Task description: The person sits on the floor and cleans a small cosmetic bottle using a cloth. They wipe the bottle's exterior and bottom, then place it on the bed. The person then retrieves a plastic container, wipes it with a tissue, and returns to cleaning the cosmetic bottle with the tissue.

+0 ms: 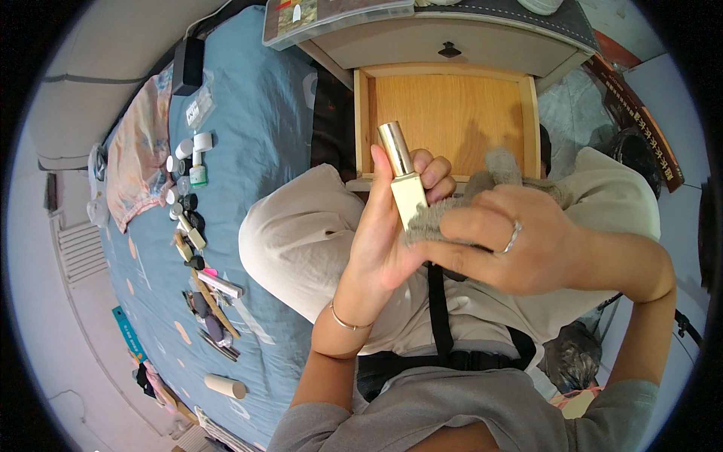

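A gold cosmetic bottle (408, 189) with a shiny cylindrical cap is held tilted in my left hand (384, 237), its cap end pointing away from me. Pinched in my right hand (514, 243) is a grey-brown cloth (432, 223), which lies against the lower end of the bottle. More of the cloth hangs past the right knuckles. Beyond both hands, a wooden drawer (446, 107) is pulled out; the part of its floor that shows is bare wood. My fingers hide some of its near edge.
On the blue bedsheet (265, 141) at left are several small jars and bottles (197, 175), a wooden comb (214, 305) and a cream cylinder (225, 386). A clear plastic box (339, 22) tops the cabinet (395, 48). At right are a long dark box (638, 118) and a black bag (573, 356).
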Motion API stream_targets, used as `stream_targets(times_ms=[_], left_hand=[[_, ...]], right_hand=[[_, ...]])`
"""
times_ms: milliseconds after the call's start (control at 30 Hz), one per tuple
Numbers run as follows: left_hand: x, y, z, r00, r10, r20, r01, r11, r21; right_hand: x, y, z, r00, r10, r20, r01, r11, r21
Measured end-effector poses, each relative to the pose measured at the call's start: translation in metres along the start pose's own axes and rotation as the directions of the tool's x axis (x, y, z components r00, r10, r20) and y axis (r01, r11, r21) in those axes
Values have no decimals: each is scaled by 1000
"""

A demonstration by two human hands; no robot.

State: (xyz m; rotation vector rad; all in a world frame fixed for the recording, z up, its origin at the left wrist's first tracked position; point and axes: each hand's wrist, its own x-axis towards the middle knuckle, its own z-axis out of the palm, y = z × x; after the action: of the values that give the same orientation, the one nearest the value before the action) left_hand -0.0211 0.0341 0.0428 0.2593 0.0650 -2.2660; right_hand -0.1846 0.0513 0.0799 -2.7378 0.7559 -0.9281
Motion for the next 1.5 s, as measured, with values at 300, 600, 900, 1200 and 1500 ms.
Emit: stream_targets(times_ms=[300, 600, 900, 1200, 1500], left_hand=[[1, 0, 1, 999, 28, 43, -31, 995, 91], [2, -14, 0, 922, 118, -369, -20, 966, 260], [-5, -2, 6, 995, 68, -69, -64, 996, 60], [-6, -4, 7, 949, 145, -280, -64, 958, 280], [-6, -12, 9, 961, 121, -247, -16, 921, 390]], right_hand=[[-7, -2, 0, 995, 38, -97, -34, 999, 40], [-3, 10, -2, 976, 183, -114, -193, 978, -78], [0, 21, -10, 910, 382, -163, -368, 923, 109], [2, 14, -11, 946, 265, -189, -257, 964, 64], [-2, 4, 1, 993, 86, -76, -93, 990, -106]])
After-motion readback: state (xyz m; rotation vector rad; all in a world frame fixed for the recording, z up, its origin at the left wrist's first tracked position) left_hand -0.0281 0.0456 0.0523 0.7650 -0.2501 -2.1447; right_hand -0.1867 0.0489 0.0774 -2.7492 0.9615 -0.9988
